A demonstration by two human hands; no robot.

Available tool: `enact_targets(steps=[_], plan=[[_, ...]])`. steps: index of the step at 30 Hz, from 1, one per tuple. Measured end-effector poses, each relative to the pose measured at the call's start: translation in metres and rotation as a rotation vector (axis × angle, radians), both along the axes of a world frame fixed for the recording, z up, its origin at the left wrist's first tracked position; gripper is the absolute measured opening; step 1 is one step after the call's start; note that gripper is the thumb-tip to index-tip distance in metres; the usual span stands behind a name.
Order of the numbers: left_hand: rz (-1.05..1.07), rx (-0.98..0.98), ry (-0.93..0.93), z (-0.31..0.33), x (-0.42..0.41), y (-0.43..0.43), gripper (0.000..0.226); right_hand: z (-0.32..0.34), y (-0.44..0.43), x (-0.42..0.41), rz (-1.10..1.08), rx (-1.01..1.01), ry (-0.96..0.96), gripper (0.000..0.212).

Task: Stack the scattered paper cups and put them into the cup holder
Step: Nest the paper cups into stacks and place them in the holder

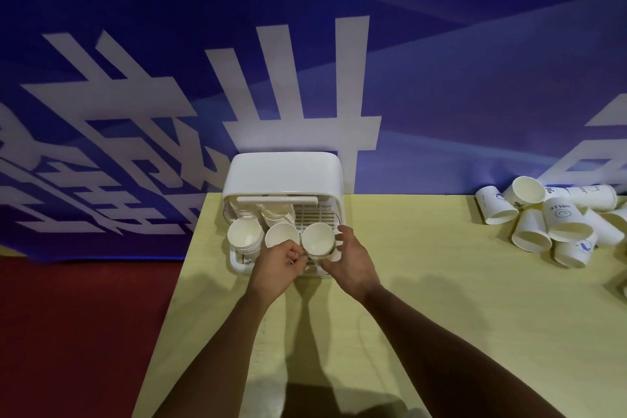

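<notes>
A white cup holder (283, 176) with a raised lid stands at the table's far edge. Its slotted tray holds stacks of white paper cups: one at the left (245, 233), one in the middle (281, 235), more behind them. At the tray's right front is a further stack (318, 239). My right hand (351, 263) curls round its right side and my left hand (280, 266) pinches at its lower left. A heap of scattered paper cups (556, 224) lies at the far right of the table.
The yellow table (441, 299) stretches from the holder toward me and to the right. A blue banner with white lettering (305, 78) hangs behind it. Red floor (68, 332) lies to the left of the table's edge.
</notes>
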State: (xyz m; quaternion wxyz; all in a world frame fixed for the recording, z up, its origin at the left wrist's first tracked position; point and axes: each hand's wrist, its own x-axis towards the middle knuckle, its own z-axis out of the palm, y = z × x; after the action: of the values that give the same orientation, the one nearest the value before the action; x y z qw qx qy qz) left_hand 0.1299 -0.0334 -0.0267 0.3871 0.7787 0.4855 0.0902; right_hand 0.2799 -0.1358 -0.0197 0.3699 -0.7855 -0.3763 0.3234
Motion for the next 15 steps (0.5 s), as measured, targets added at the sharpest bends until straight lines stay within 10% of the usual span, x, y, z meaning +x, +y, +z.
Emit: enact_targets(steps=[15], plan=[[-0.188, -0.097, 0.035, 0.004, 0.107, -0.062, 0.019, -0.006, -0.085, 0.103, -0.151, -0.194, -0.054, 0.066]])
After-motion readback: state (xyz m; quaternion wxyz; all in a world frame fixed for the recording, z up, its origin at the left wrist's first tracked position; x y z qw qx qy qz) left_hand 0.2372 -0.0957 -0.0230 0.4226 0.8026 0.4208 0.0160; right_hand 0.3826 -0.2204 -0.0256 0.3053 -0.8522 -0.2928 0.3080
